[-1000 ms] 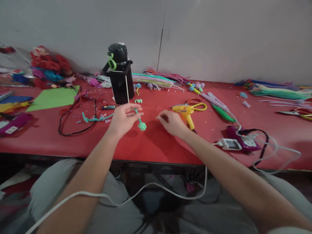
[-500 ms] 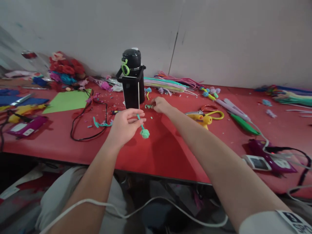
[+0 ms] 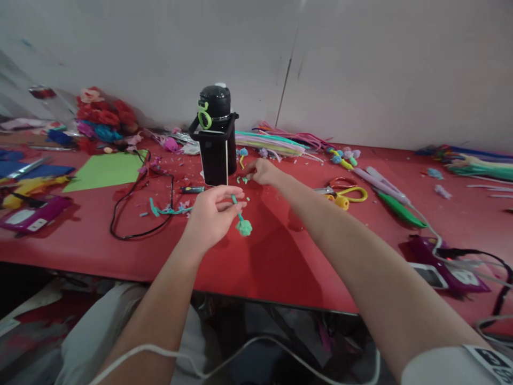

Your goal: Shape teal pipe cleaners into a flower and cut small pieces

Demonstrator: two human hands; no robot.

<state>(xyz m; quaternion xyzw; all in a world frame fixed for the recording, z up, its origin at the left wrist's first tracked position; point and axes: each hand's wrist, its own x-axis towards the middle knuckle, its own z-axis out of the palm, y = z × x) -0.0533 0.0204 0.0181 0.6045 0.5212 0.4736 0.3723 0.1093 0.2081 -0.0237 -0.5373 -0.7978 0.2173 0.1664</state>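
My left hand (image 3: 212,214) pinches the teal stem of a small pipe-cleaner flower (image 3: 244,228), its fluffy green head hanging low to the right over the red table. Farther forward, my right hand (image 3: 262,172) reaches down to the tabletop with its fingers drawn together. Small green pipe-cleaner pieces (image 3: 242,180) lie just left of those fingertips. Whether one is between the fingers I cannot make out. Close behind both hands stands a black bottle (image 3: 218,101) with a phone (image 3: 214,159) propped upright in front of it.
Yellow-handled scissors (image 3: 355,193) lie right of my right forearm, near a lilac hot tool (image 3: 382,184) with a cord. Pipe-cleaner bundles (image 3: 276,140) line the wall. A black cable (image 3: 116,214) loops at left beside green paper (image 3: 107,171). A white cable (image 3: 236,355) crosses below the table edge.
The view has shifted slightly. My left hand has moved a little to the right with the flower. My right hand stays by the green pieces, which now show more apart.
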